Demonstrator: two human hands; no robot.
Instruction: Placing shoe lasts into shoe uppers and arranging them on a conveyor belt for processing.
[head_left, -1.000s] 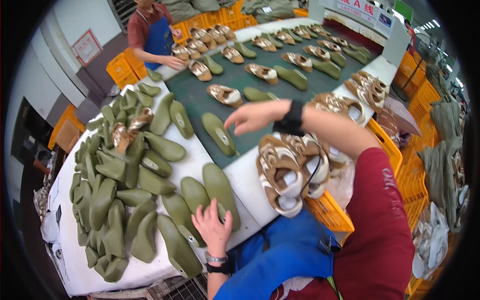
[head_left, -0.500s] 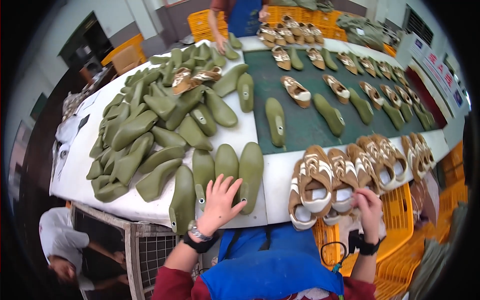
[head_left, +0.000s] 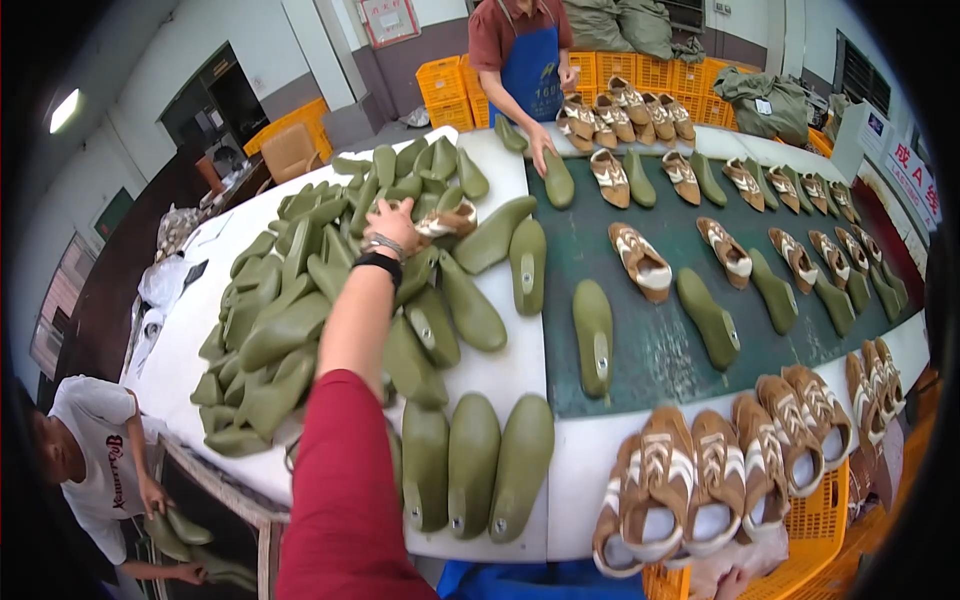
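My left hand (head_left: 392, 228) reaches far out over a heap of green shoe lasts (head_left: 285, 330). Its fingers curl down around a brown-and-white sneaker lying on the heap, mostly covered by the hand. Just right of the fingers, another brown-and-white sneaker (head_left: 452, 220) shows. Only a bit of what looks like my right hand (head_left: 735, 581) appears at the lower edge, below the near row of sneakers (head_left: 716, 480); its fingers are too hidden to read. Three green lasts (head_left: 473, 465) stand side by side at the table's near edge, right of my left sleeve.
A green mat (head_left: 650, 330) on the white table (head_left: 515, 385) carries rows of lasts and sneakers. Across the table, a co-worker's hand (head_left: 541, 145) touches a last. Lower left, another person (head_left: 95, 450) holds lasts. Orange crates (head_left: 815, 530) stand below the right edge.
My left hand has moved from the near lasts forward onto the sneakers on the heap. The view has tilted up, and my right hand has nearly left it.
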